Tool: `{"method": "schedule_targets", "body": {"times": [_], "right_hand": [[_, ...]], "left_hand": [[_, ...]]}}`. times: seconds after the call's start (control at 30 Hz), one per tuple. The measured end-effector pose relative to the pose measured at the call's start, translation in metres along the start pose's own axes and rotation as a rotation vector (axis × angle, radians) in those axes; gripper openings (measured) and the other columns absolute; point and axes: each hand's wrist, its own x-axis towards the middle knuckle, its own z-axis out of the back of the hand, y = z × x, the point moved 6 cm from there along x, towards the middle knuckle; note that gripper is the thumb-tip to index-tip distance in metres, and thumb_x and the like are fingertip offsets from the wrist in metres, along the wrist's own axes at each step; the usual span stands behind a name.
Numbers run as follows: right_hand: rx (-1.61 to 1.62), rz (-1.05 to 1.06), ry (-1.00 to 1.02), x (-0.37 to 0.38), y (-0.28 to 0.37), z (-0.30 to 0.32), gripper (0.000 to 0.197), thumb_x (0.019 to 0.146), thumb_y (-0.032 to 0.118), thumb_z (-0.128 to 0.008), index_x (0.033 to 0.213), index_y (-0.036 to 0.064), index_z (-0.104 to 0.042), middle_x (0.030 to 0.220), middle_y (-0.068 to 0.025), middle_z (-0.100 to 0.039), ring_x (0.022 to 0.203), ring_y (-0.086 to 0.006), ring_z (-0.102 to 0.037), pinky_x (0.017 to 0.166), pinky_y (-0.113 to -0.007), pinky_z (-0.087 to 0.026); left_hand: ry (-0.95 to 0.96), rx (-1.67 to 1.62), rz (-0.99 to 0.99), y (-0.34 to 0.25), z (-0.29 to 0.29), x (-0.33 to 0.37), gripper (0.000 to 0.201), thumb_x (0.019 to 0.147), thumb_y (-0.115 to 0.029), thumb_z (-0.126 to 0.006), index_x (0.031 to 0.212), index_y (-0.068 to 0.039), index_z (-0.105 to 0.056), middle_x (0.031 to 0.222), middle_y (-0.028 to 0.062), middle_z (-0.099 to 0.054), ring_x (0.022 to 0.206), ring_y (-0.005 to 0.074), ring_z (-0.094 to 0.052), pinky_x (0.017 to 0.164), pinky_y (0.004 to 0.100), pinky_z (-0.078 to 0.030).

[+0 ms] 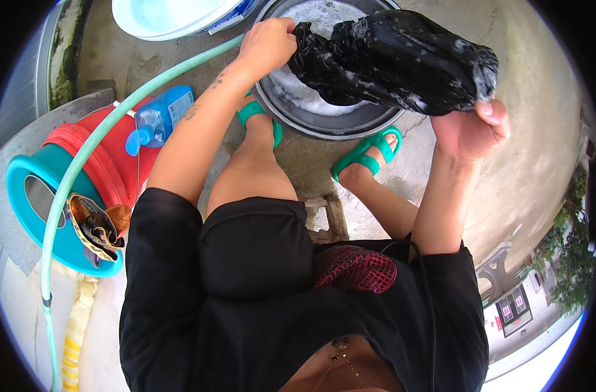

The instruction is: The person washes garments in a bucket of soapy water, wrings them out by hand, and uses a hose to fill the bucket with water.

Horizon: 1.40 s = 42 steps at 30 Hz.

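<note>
A wet black garment, flecked with soap suds, is stretched between both hands above a round metal basin holding foamy water. My left hand grips the garment's left end in a closed fist over the basin. At the garment's right end, beyond the basin's rim, my right hand holds it from below with thumb and fingers. I sit low, my feet in green sandals just in front of the basin.
A pale green hose curves from the left toward the basin. A blue detergent bottle lies on a red bucket beside a teal container. A light blue tub sits at the top. The ground is wet concrete.
</note>
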Motion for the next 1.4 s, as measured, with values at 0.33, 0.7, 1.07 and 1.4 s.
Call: {"method": "schedule_targets", "body": {"times": [0.33, 0.7, 1.07, 1.4], "right_hand": [[-0.853, -0.468, -0.430, -0.035, -0.109, 0.130, 0.028, 0.075, 0.010, -0.067, 0.099, -0.0038, -0.070, 0.096, -0.0092, -0.071, 0.093, -0.0195, -0.065, 0.089, -0.031, -0.047], [-1.763, -0.281, 0.314, -0.036, -0.189, 0.063, 0.030, 0.084, 0.021, -0.073, 0.090, -0.0043, -0.058, 0.095, -0.0211, -0.061, 0.090, -0.0418, -0.061, 0.081, -0.045, -0.051], [-1.886, -0.346, -0.529, 0.075, -0.120, 0.230, 0.070, 0.084, 0.052, -0.070, 0.125, -0.0030, -0.058, 0.111, -0.0203, -0.071, 0.107, -0.0365, -0.067, 0.096, -0.042, -0.051], [-1.543, -0.203, -0.505, 0.054, -0.094, 0.237, 0.026, 0.082, 0.026, -0.068, 0.094, 0.0033, -0.072, 0.131, -0.0145, -0.064, 0.115, -0.0297, -0.062, 0.098, -0.035, -0.047]], "left_hand": [[-0.064, -0.042, 0.095, 0.011, -0.042, -0.013, 0.033, 0.087, -0.018, -0.059, 0.116, -0.004, -0.068, 0.110, 0.0168, -0.068, 0.103, 0.0351, -0.066, 0.093, 0.0425, -0.051], [0.510, 0.118, 0.141, -0.009, -0.092, -0.028, 0.061, 0.085, -0.041, -0.069, 0.130, -0.001, -0.059, 0.120, 0.0220, -0.067, 0.115, 0.0371, -0.064, 0.098, 0.0460, -0.051], [0.428, 0.204, -0.002, -0.025, -0.089, -0.068, 0.093, 0.073, -0.065, -0.077, 0.126, 0.007, -0.052, 0.124, 0.0252, -0.056, 0.113, 0.0404, -0.062, 0.093, 0.0452, -0.053], [0.525, 0.107, 0.143, -0.004, -0.091, -0.062, 0.049, 0.085, -0.025, -0.067, 0.126, -0.001, -0.055, 0.118, 0.0282, -0.065, 0.109, 0.0396, -0.064, 0.091, 0.0482, -0.053]]}}
